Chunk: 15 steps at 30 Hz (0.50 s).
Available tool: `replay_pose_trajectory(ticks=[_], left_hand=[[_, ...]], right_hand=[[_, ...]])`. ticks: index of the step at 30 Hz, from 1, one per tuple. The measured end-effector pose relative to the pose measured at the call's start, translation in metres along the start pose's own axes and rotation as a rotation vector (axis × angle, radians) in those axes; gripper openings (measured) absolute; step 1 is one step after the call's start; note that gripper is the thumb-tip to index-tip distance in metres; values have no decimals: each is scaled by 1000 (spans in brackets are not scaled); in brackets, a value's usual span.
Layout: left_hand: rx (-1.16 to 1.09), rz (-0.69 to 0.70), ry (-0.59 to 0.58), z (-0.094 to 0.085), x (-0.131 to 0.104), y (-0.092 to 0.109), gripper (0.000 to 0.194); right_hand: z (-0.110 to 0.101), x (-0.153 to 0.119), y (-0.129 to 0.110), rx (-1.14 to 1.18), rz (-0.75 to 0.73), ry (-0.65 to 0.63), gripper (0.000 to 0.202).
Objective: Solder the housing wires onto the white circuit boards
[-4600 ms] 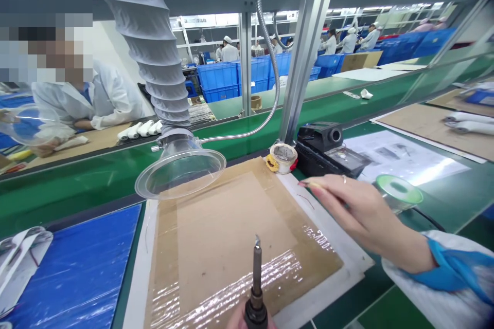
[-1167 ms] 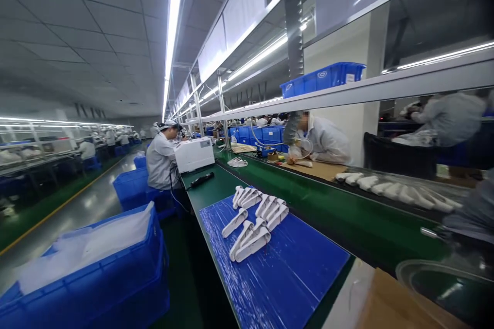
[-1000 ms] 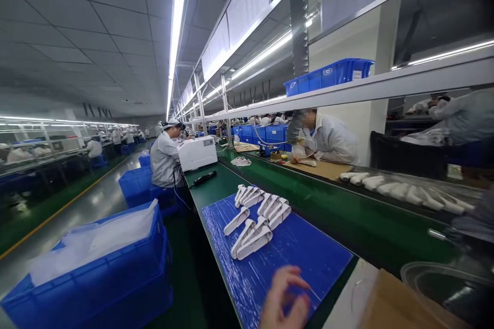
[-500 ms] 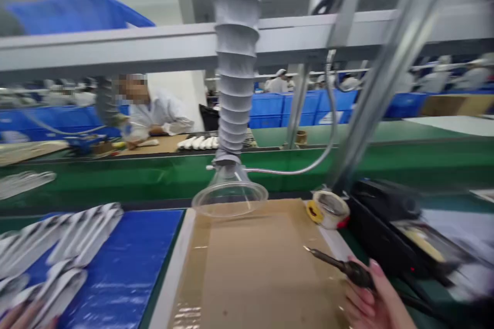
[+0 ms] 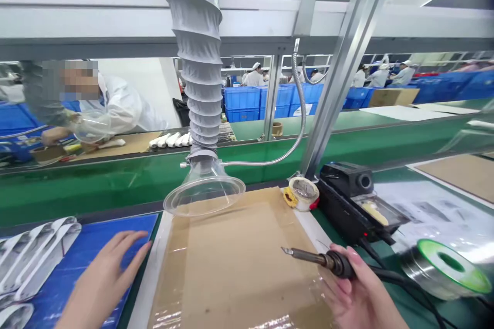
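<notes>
A soldering iron (image 5: 316,258) is gripped in my right hand (image 5: 353,280), its bare tip pointing left above the brown taped cardboard (image 5: 235,262). My left hand (image 5: 106,277) hovers over the blue sheet (image 5: 135,222), fingers apart and nothing in them. White curved plastic parts (image 5: 38,252) lie in a row on that sheet, left of my left hand. Over the far edge of the cardboard hangs a clear funnel (image 5: 204,196) on a grey ribbed duct (image 5: 200,72).
A black soldering station (image 5: 343,205) stands at right, near a solder wire spool (image 5: 443,267) and printed papers (image 5: 432,205). Tape rolls (image 5: 303,194) sit by the metal post (image 5: 335,72). Across the green divider (image 5: 127,175), a person in white (image 5: 119,103) works.
My left hand has moved right, away from the white parts, and is now over the blue sheet. The view has turned right, bringing the solder spool into sight. My right hand still grips the iron.
</notes>
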<state>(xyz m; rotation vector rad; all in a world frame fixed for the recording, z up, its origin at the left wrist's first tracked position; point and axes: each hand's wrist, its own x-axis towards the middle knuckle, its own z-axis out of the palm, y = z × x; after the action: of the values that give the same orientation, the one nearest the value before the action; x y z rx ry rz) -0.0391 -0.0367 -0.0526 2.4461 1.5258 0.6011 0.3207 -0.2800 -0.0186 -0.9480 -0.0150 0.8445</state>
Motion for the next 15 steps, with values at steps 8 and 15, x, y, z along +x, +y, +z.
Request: replay_pose_trajectory(ticks=[8, 15], left_hand=[[-71, 12, -121, 40, 42, 16, 41], [-81, 29, -51, 35, 31, 13, 24]], right_hand=[[13, -20, -9, -21, 69, -36, 38], [19, -13, 7, -31, 55, -65, 33]])
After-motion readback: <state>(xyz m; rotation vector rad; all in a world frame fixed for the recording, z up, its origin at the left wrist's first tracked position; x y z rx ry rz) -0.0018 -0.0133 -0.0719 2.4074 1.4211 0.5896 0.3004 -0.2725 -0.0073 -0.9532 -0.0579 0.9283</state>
